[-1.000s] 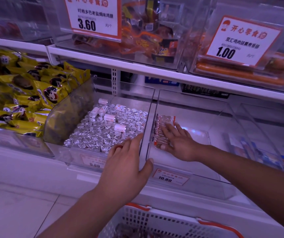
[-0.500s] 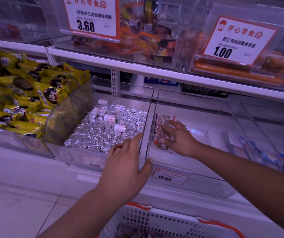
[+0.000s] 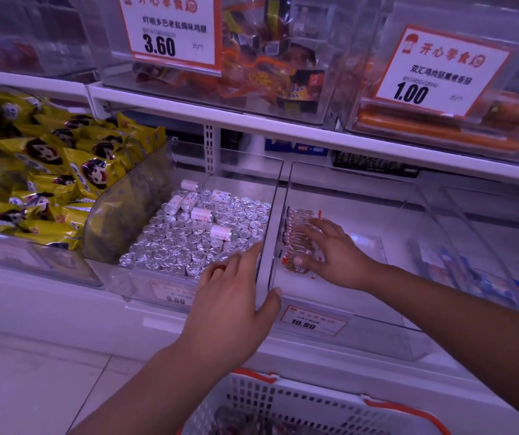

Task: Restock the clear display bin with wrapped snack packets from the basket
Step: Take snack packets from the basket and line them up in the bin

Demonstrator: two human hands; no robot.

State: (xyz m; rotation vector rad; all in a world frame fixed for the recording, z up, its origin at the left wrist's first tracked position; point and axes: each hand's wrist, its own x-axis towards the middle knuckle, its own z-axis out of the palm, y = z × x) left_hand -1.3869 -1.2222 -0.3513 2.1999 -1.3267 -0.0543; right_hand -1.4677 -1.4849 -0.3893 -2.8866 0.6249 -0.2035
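The clear display bin [image 3: 377, 328], tagged 10.80, sits on the lower shelf. A short row of red-and-clear wrapped snack packets [image 3: 296, 226] stands against its left wall. My right hand [image 3: 338, 257] reaches into the bin, its spread fingers lying on the row and its thumb touching the front packet. My left hand [image 3: 233, 306] rests over the wall between this bin and the one on its left, fingers straight, holding nothing. The white basket [image 3: 299, 400] with orange handles is at the bottom edge, its contents mostly cut off.
The neighbouring bin [image 3: 157, 287] holds several silver foil-wrapped pieces. Yellow snack bags [image 3: 41, 183] fill the bin at far left. A white upper shelf [image 3: 283, 127] overhangs, carrying bins with 3.60 and 1.00 price signs. Blue packets [image 3: 484, 277] lie in the bin at right.
My right hand's fingers have bent slightly and shifted along the packet row towards the front. My left hand has stayed on the bin wall.
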